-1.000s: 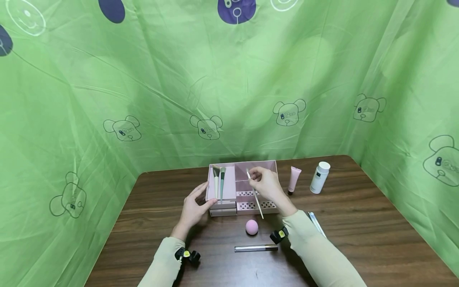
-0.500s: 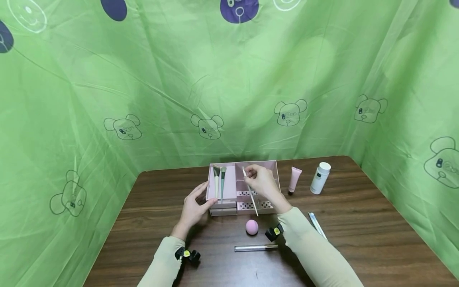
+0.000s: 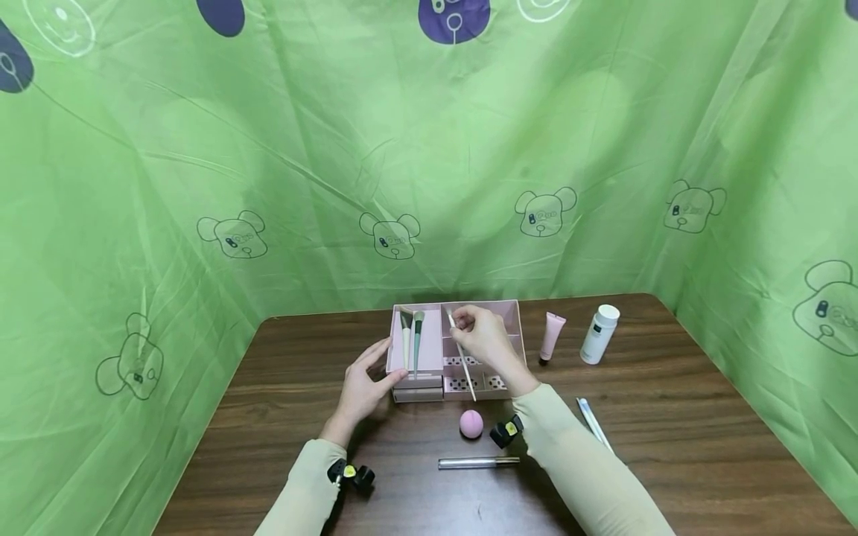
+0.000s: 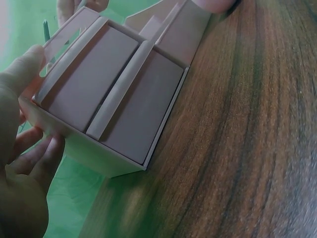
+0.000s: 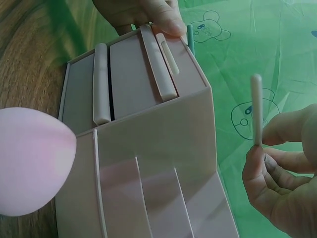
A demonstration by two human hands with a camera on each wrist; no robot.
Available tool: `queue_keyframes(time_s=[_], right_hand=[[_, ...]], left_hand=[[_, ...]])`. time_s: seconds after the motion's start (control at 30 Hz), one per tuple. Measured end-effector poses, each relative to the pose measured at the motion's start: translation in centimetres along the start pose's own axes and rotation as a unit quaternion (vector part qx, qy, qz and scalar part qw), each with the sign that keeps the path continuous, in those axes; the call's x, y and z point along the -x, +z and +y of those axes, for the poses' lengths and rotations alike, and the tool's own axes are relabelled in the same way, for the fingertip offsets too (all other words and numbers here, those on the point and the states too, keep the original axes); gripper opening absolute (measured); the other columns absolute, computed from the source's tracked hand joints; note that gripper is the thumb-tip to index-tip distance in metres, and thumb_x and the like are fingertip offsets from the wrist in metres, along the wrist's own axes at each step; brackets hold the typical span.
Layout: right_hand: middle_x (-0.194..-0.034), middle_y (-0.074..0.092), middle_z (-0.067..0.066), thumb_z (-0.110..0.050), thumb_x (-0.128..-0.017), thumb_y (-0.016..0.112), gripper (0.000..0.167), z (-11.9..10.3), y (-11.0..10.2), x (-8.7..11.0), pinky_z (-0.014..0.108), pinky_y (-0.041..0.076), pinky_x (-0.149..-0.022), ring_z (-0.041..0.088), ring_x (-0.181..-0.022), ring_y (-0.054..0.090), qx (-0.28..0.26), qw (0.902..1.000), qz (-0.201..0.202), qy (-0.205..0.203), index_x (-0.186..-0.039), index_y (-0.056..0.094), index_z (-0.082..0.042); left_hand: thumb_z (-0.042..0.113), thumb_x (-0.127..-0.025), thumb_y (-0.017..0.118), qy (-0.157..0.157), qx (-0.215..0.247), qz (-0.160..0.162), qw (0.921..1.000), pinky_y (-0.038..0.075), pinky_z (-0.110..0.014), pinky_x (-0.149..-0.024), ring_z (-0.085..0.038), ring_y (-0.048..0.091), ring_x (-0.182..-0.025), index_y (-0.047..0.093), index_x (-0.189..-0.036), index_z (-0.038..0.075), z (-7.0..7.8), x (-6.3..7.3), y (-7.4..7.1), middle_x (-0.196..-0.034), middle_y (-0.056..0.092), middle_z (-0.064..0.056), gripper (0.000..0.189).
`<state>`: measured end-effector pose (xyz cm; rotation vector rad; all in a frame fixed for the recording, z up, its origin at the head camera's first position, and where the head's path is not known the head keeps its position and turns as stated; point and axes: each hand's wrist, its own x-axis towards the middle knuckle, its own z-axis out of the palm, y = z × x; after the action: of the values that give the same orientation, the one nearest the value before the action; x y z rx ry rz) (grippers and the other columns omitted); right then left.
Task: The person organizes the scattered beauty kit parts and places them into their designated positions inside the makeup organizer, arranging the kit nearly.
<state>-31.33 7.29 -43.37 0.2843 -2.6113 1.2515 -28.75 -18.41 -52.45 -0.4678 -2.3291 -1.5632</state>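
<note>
My left hand [image 3: 360, 388] holds the left side of a pink makeup organizer [image 3: 429, 346], thumb on the top front edge and fingers along the side wall. In the left wrist view two drawer fronts [image 4: 99, 74] face forward. On the organizer's upper left tray lie two makeup brushes, one with a white handle [image 3: 405, 344] and one with a green handle [image 3: 416, 350]. My right hand [image 3: 488, 339] pinches a slim white-handled makeup brush [image 3: 467, 374] over the right-hand compartments, its handle end slanting down toward the front. The right wrist view shows that handle [image 5: 256, 106] above the fingertips.
A pink makeup sponge [image 3: 471, 424] sits before the organizer, with a silver tube [image 3: 479, 463] nearer me. At right stand a pink squeeze tube [image 3: 553, 336] and a white bottle [image 3: 599, 335]. White stick-like items [image 3: 593, 424] lie by my right sleeve. A green curtain [image 3: 469, 149] hangs behind.
My right hand has moved left with the brush, toward the brushes on the tray. My left hand keeps its place on the organizer.
</note>
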Motion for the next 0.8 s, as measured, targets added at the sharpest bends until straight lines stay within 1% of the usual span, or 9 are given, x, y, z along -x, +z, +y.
queue_keyframes(time_s=[0.2, 0.33, 0.4, 0.47, 0.5, 0.63, 0.7, 0.73, 0.8], right_hand=[[-0.08, 0.07, -0.004, -0.013, -0.078, 0.071, 0.023, -0.4, 0.4, -0.3, 0.026, 0.056, -0.07, 0.009, -0.071, 0.064, 0.004, 1.0, 0.002, 0.002, -0.101, 0.072, -0.011], [-0.08, 0.071, -0.004, -0.014, -0.079, 0.071, 0.023, -0.7, 0.7, -0.5, 0.028, 0.055, -0.071, 0.01, -0.071, 0.063, 0.003, 1.0, 0.002, -0.002, -0.101, 0.073, -0.011], [-0.081, 0.071, -0.004, -0.014, -0.079, 0.071, 0.022, -0.9, 0.8, -0.7, 0.028, 0.055, -0.07, 0.01, -0.071, 0.063, 0.002, 1.0, 0.003, -0.005, -0.1, 0.073, -0.011], [-0.08, 0.071, -0.004, -0.014, -0.079, 0.072, 0.021, -1.1, 0.9, -0.8, 0.027, 0.055, -0.07, 0.01, -0.071, 0.063, 0.0, 1.0, 0.004, -0.006, -0.1, 0.073, -0.011], [-0.08, 0.071, -0.004, -0.013, -0.079, 0.072, 0.02, -1.1, 1.0, -0.9, 0.027, 0.055, -0.07, 0.01, -0.071, 0.063, 0.001, 1.0, 0.003, -0.006, -0.1, 0.073, -0.011], [-0.08, 0.07, -0.004, -0.012, -0.079, 0.072, 0.02, -1.3, 1.3, -1.2, 0.026, 0.055, -0.069, 0.01, -0.07, 0.062, 0.003, 1.0, 0.004, -0.002, -0.1, 0.072, -0.01], [-0.08, 0.07, -0.004, -0.012, -0.08, 0.072, 0.021, -1.3, 1.4, -1.3, 0.027, 0.055, -0.07, 0.01, -0.07, 0.062, 0.004, 1.0, 0.004, -0.003, -0.1, 0.072, -0.01], [-0.079, 0.07, -0.004, -0.012, -0.08, 0.072, 0.02, -1.3, 1.5, -1.4, 0.027, 0.054, -0.069, 0.01, -0.069, 0.062, 0.005, 1.0, 0.005, -0.003, -0.1, 0.072, -0.01], [-0.079, 0.07, -0.004, -0.013, -0.08, 0.071, 0.02, -1.4, 1.7, -1.5, 0.027, 0.054, -0.069, 0.009, -0.069, 0.061, 0.01, 0.9999, 0.006, -0.004, -0.099, 0.072, -0.011]], left_hand=[[0.029, -0.076, 0.085, 0.003, -0.006, 0.001, 1.0, 0.053, -0.048, -0.098, -0.028, 0.061, -0.116, 0.057, -0.137, 0.013, 0.1, 0.0, 0.0, -0.139, 0.056, -0.007, 0.07], [0.026, -0.075, 0.085, 0.008, 0.002, 0.003, 1.0, 0.053, -0.049, -0.098, -0.031, 0.061, -0.116, 0.057, -0.137, 0.011, 0.0, 0.0, 0.0, -0.139, 0.056, -0.01, 0.069], [0.025, -0.075, 0.085, 0.013, 0.006, 0.005, 0.9999, 0.053, -0.048, -0.098, -0.031, 0.061, -0.117, 0.058, -0.136, 0.01, -0.1, 0.0, 0.1, -0.138, 0.057, -0.01, 0.068], [0.025, -0.076, 0.085, 0.017, 0.0, 0.008, 0.9998, 0.053, -0.046, -0.098, -0.029, 0.061, -0.117, 0.058, -0.136, 0.01, 0.0, 0.0, 0.1, -0.138, 0.057, -0.01, 0.068], [0.022, -0.076, 0.085, 0.017, 0.0, 0.008, 0.9998, 0.053, -0.048, -0.098, -0.03, 0.061, -0.118, 0.057, -0.136, 0.008, 0.5, 0.0, 0.0, -0.138, 0.057, -0.011, 0.068], [0.025, -0.076, 0.085, 0.015, -0.003, 0.005, 0.9999, 0.054, -0.045, -0.097, -0.029, 0.06, -0.118, 0.057, -0.137, 0.009, 0.6, 0.0, 0.1, -0.138, 0.056, -0.011, 0.069], [0.024, -0.076, 0.085, 0.009, -0.001, 0.005, 0.9999, 0.054, -0.045, -0.098, -0.03, 0.06, -0.118, 0.057, -0.137, 0.01, 0.6, 0.0, 0.1, -0.138, 0.056, -0.011, 0.069], [0.026, -0.075, 0.085, 0.008, -0.002, 0.006, 0.9999, 0.054, -0.043, -0.097, -0.03, 0.061, -0.117, 0.057, -0.137, 0.012, 0.1, 0.0, 0.1, -0.138, 0.056, -0.01, 0.069], [0.022, -0.075, 0.085, 0.005, -0.008, 0.007, 0.9999, 0.054, -0.045, -0.097, -0.031, 0.061, -0.117, 0.057, -0.137, 0.01, 0.1, -0.1, 0.2, -0.139, 0.056, -0.011, 0.069]])
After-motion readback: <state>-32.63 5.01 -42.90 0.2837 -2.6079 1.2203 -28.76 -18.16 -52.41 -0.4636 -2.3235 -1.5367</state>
